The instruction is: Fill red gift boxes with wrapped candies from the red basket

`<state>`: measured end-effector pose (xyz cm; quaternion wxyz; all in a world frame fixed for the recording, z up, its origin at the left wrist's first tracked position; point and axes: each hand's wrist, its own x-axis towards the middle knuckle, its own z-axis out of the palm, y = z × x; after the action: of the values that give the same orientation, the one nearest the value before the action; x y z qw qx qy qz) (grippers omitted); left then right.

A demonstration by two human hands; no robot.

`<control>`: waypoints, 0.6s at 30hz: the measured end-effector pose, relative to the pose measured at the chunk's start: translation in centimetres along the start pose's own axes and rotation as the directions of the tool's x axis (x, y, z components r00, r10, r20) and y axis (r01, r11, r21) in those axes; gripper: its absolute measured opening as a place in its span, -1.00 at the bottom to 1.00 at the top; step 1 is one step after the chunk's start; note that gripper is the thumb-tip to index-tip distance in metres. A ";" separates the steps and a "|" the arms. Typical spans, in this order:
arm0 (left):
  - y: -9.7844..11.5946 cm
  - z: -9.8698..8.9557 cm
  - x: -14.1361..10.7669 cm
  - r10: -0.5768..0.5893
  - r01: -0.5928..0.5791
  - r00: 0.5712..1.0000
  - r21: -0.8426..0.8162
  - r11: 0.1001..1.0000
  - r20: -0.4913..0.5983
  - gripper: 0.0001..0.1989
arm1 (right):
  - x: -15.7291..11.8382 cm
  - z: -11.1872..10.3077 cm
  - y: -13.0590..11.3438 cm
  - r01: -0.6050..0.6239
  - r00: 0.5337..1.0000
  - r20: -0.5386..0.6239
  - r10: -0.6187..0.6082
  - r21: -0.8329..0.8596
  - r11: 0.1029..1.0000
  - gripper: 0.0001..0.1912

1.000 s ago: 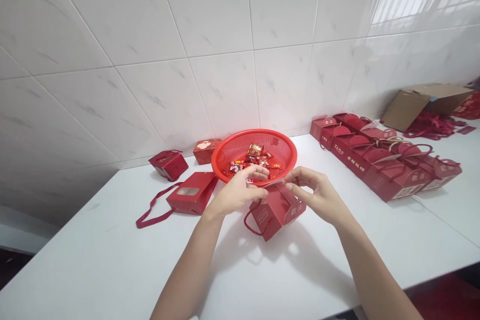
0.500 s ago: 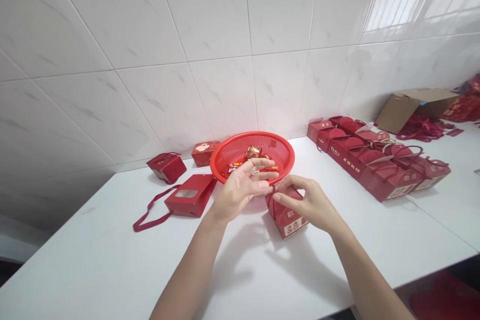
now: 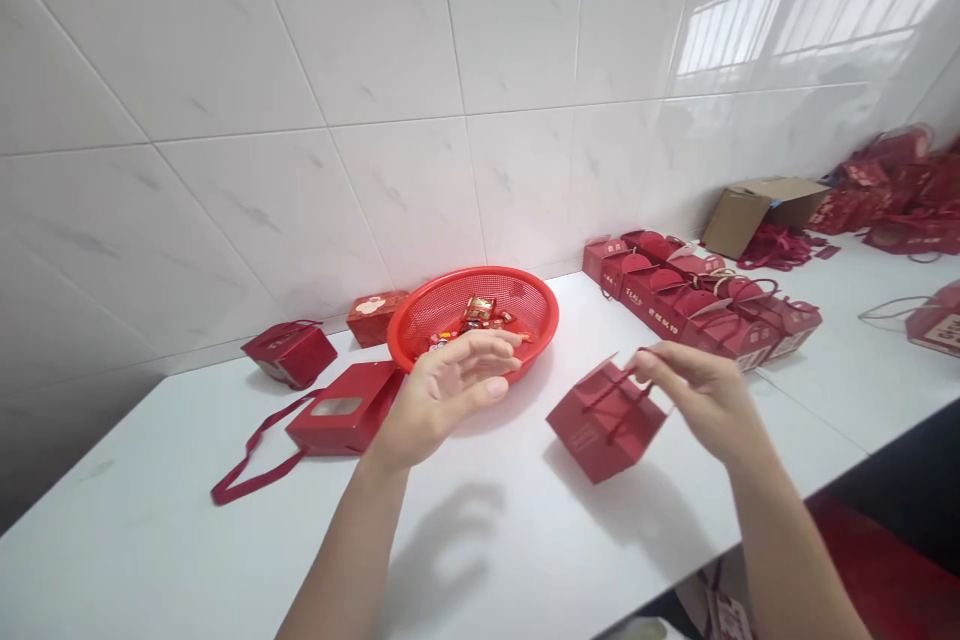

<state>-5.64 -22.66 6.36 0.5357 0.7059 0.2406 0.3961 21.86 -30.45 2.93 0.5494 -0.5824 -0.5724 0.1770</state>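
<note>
My right hand (image 3: 694, 395) pinches the cord handle of a small red gift box (image 3: 604, 425), which hangs tilted just above the white table. My left hand (image 3: 450, 395) is raised with its fingers apart and holds nothing. It hovers in front of a red plastic basket (image 3: 551, 330), whose near rim it partly covers. Wrapped candies (image 3: 480, 310) lie inside the basket. Left of the basket lies a red box with a clear window (image 3: 341, 410) and a ribbon strap.
Rows of red gift boxes (image 3: 675, 305) stand along the wall at the right. Behind them is an open cardboard box (image 3: 739, 220) beside red ribbons (image 3: 780, 247). Two more red boxes, one plain (image 3: 291, 352) and one patterned (image 3: 373, 318), sit at the back left. The table's front edge (image 3: 720, 557) runs lower right.
The small gift box has been lifted and tilted by its cord, moving right with my right hand. My left hand has drawn away from it. The view has turned to the right.
</note>
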 end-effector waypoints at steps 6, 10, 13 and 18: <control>0.0 -1.2 -0.2 0.028 -0.023 0.998 0.101 0.995 -0.050 -0.82 | -0.7 -9.7 1.4 -0.188 0.906 -0.407 0.113 -0.148 0.971 -0.38; 0.5 -1.6 -0.3 0.039 -0.024 0.996 0.180 0.983 -0.078 -0.82 | 0.5 -14.8 4.0 -0.350 0.774 -0.613 0.160 -0.204 0.914 -0.56; 0.8 -1.8 -0.4 0.054 -0.035 0.995 0.225 0.974 -0.079 -0.83 | 2.1 -17.4 6.3 -0.461 0.728 -0.640 0.245 -0.194 0.866 -0.73; 0.5 -2.2 -0.4 0.063 -0.042 0.996 0.264 0.964 -0.070 -0.83 | 4.9 -19.8 9.2 -0.478 0.728 -0.653 0.209 -0.265 0.837 -0.71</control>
<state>-7.69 -21.84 6.93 0.4171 0.7606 0.2929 0.4020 44.13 -32.46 3.85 0.5204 -0.8085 -0.2715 -0.0414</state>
